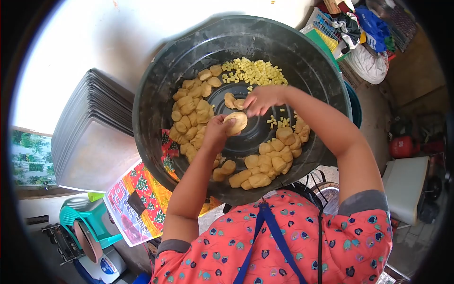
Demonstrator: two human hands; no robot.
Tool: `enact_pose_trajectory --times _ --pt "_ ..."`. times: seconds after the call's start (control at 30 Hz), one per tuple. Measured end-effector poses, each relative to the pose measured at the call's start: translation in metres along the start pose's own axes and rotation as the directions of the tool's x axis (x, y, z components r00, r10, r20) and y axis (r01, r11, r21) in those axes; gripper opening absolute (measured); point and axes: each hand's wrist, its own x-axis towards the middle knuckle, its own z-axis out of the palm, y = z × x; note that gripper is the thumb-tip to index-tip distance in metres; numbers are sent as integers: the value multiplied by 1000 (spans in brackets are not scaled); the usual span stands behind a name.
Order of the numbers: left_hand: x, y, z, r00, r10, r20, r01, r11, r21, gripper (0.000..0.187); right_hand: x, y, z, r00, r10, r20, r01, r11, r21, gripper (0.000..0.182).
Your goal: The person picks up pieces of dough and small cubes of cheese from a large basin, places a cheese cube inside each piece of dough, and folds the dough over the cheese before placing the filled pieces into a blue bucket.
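Observation:
A flattened piece of dough (236,123) rests in my left hand (219,131), its thumb pressed on the near side. Just right of it and slightly higher is my right hand (263,99), blurred, with its fingers drawn together; whatever they may hold is hidden. Both hands are over the inside of a large round black basin (189,54). Many dough lumps (192,105) line the basin's left side, and another group of dough lumps (267,163) lies at the lower right. Small pale yellow cubes (257,72) are heaped at the far side, with a few more scattered right of centre.
A stack of metal trays (92,142) leans at the left, near a colourful patterned cloth (137,203). Teal plastic chairs (85,215) stand lower left. Crates and bags (369,61) fill the upper right, above a red container (403,147) and a whitish panel (402,187).

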Motion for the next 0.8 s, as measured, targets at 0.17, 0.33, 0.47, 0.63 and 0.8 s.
enact_pose_trajectory --times 0.17,0.33,0.47,0.63,0.8 --pt "4 -6 -1 998 59 -35 -61 996 -63 21 16 56 -101 739 -42 -672 -414 759 -503 23" --pt "10 -12 -4 993 73 -92 -76 997 -27 29 11 45 -109 634 121 -764 -651 617 -442 32" --pt "9 -8 -8 998 8 -57 -15 993 -115 31 21 36 -83 602 145 -785 -678 612 -407 35" --pt "4 -2 -1 998 -62 -14 58 978 -200 30 41 48 -75 582 74 -810 -674 601 -429 24" --pt "6 -8 0 997 -48 -66 39 991 -124 25 33 38 -81 612 65 -788 -676 560 -479 24"
